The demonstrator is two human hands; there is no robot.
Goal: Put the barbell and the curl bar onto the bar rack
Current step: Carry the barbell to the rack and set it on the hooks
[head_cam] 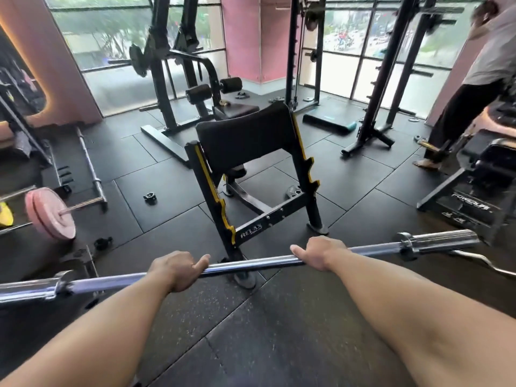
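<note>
I hold a long chrome barbell point(251, 264) level in front of me, across the whole view. My left hand point(176, 270) and my right hand point(318, 252) are both wrapped around its shaft, about shoulder width apart. Just beyond the barbell stands the black bar rack point(265, 219) with yellow-edged notched uprights and a padded top. The wavy curl bar point(485, 262) lies on the floor at the right, partly hidden behind the barbell's right sleeve.
A bar with pink plates point(50, 213) lies at the left, with another bare bar point(92, 169) behind it. A collar point(150, 197) sits on the mat. Black machines stand behind the rack. A person point(472, 88) stands at the right by a bench point(474, 191).
</note>
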